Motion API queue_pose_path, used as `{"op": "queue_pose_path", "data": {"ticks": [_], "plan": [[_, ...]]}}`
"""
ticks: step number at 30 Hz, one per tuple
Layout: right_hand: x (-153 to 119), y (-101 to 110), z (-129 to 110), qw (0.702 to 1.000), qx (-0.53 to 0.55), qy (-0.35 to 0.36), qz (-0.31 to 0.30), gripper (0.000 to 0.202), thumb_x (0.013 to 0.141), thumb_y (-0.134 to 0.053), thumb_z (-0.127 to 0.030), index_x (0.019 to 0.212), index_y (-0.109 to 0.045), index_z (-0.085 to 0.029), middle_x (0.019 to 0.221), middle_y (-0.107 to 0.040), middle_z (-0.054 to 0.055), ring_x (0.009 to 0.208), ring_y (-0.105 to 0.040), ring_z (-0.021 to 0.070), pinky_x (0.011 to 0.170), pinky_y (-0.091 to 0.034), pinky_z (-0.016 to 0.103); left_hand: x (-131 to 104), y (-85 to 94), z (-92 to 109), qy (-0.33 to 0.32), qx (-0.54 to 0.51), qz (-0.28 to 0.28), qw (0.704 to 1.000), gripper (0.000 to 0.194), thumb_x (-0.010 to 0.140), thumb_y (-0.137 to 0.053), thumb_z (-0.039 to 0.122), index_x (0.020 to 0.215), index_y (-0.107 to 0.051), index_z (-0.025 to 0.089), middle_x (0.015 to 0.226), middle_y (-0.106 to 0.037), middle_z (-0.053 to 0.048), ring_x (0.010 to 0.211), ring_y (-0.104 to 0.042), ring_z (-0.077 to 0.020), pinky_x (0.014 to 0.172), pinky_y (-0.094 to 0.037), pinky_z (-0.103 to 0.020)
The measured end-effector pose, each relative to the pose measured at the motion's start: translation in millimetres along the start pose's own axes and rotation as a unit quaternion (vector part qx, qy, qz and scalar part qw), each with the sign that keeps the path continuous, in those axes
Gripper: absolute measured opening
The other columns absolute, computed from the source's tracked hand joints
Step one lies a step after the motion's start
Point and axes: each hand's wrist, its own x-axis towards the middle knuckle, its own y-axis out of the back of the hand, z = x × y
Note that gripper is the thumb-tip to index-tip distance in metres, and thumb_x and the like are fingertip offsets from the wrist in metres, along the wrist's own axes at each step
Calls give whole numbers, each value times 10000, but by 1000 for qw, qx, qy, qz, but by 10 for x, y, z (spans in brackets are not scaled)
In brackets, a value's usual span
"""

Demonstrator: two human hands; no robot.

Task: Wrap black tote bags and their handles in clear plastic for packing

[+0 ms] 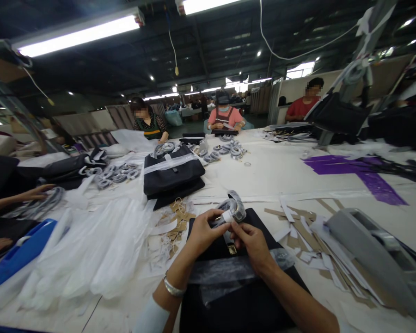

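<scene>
Both hands are closed around a coiled grey strap (240,207) wrapped with a white band, held just above a black bag (217,303). My left hand (208,231) pinches the coil from its left side. My right hand (251,240) has its fingertips together at the lower right of the white band. A gold-coloured metal clip (232,249) hangs from the strap between my hands. Clear plastic wrap (225,270) lies across the bag's front beneath my wrists.
White foam sheets (114,249) and a blue tape dispenser (24,254) lie left, near another person's hands. Tags with strings (178,222), stacked black bags (173,175) and coiled straps (225,150) sit ahead. Paper strips (312,231) and a grey tape dispenser (374,259) are right. Co-workers sit opposite.
</scene>
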Motion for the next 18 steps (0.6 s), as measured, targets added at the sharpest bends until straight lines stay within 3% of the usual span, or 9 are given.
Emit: {"op": "queue_pose_path", "data": {"ticks": [5, 9, 14, 18], "plan": [[-14, -20, -24, 999, -34, 13, -8, 493, 805, -668, -618, 700, -696, -137, 568, -610, 26, 444, -463, 86, 459, -359, 229, 15, 54, -29, -3, -35, -35, 999, 355, 717, -801, 299, 1032, -703, 169, 977, -738, -52, 928, -673, -223, 850, -493, -293], [-23, -25, -63, 996, -83, 27, -20, 507, 830, -627, -630, 672, -667, -150, 484, -549, 0, 441, -472, 102, 470, -372, 232, 5, 14, -49, 2, -27, -4, 1000, 286, 764, -760, 338, 979, -699, 160, 903, -725, -46, 853, -660, -206, 784, -489, -281], [-33, 18, -110, 990, -96, 50, -88, 469, 881, -535, -614, 809, -658, -168, 649, -648, 20, 505, -560, 132, 510, -432, 244, -43, -14, -26, -2, -25, 13, 1000, 277, 820, -703, 403, 975, -695, 173, 902, -729, -40, 848, -660, -204, 785, -485, -290], [-25, 37, -201, 978, -172, 77, -88, 370, 908, -470, -478, 786, -639, -172, 648, -665, 26, 524, -607, 154, 530, -449, 253, -74, 4, 41, -7, 21, 21, 1000, 258, 810, -710, 395, 967, -705, 191, 884, -729, -28, 838, -658, -202, 787, -480, -298]]}}
